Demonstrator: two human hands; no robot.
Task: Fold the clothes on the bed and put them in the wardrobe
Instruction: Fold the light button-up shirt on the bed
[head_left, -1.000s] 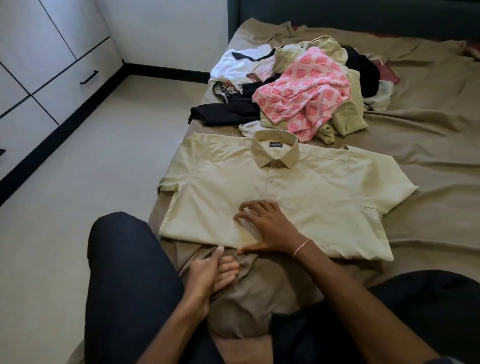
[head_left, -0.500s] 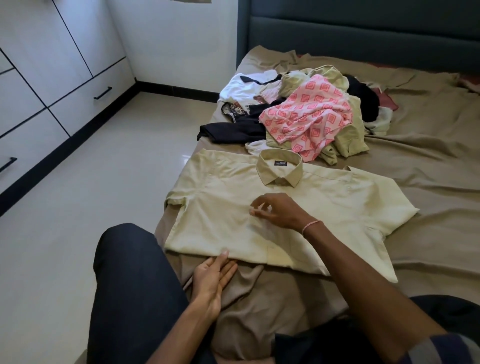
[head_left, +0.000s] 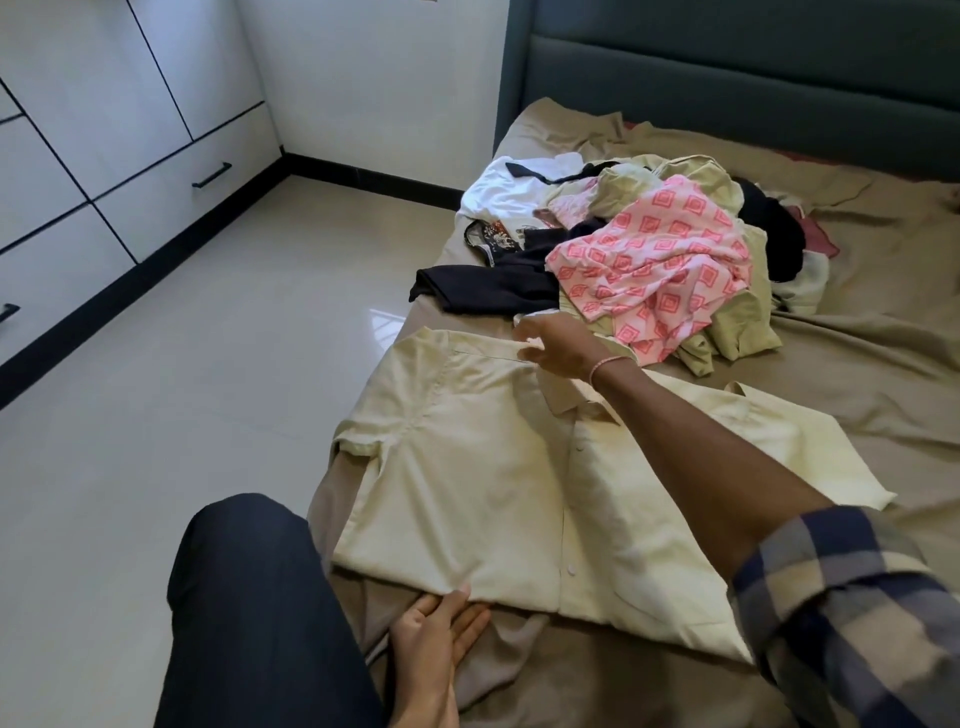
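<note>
A pale yellow collared shirt lies flat and front up on the bed, with its collar pointing away from me. My right hand reaches across it to the shoulder seam just left of the collar, fingers apart and touching the top edge. My left hand rests flat on the sheet at the near hem, the thumb touching the hem. Behind the shirt sits a pile of unfolded clothes: a pink patterned piece on top, with white, black and olive garments under it. The white wardrobe stands along the left wall.
My knee in dark trousers juts out at the bed's left edge. Glossy floor tiles lie between the bed and the wardrobe, whose drawers have black handles. A dark teal headboard closes off the far end.
My right hand has slid from the middle of the shirt up to the shoulder seam by the collar. My left hand has opened flat at the hem. The view has tilted upward.
</note>
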